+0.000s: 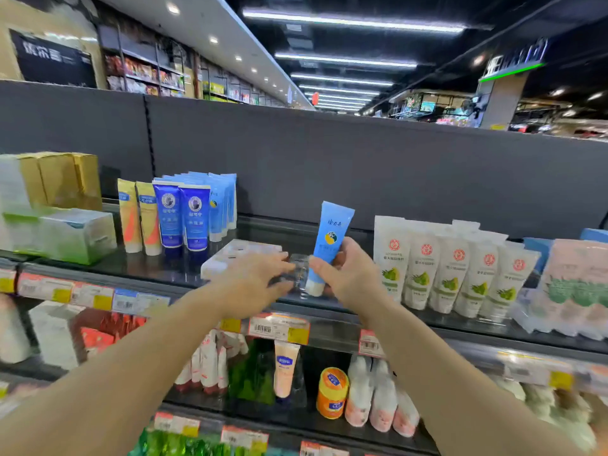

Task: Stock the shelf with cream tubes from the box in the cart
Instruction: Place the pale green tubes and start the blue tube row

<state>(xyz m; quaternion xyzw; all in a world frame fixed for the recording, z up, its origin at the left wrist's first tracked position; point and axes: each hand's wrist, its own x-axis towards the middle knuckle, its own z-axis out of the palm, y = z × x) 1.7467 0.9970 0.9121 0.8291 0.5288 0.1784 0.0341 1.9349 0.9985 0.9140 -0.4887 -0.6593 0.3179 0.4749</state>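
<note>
Shop aisle — stocked shelves (329, 311), price labels (278, 329), ceiling strip lights (345, 60)

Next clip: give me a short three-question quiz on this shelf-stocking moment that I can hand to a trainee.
1. True or false: the right hand holds the light blue tube upright, cap down.
2. Which products stand directly right of the held tube on the top shelf? A) dark blue tubes B) white pouches with red logos C) gold boxes
3. What is the left hand doing?

Key
1. True.
2. B, the white pouches.
3. It reaches, fingers spread, toward a clear divider beside the tube; no product is visibly held in it.
</note>
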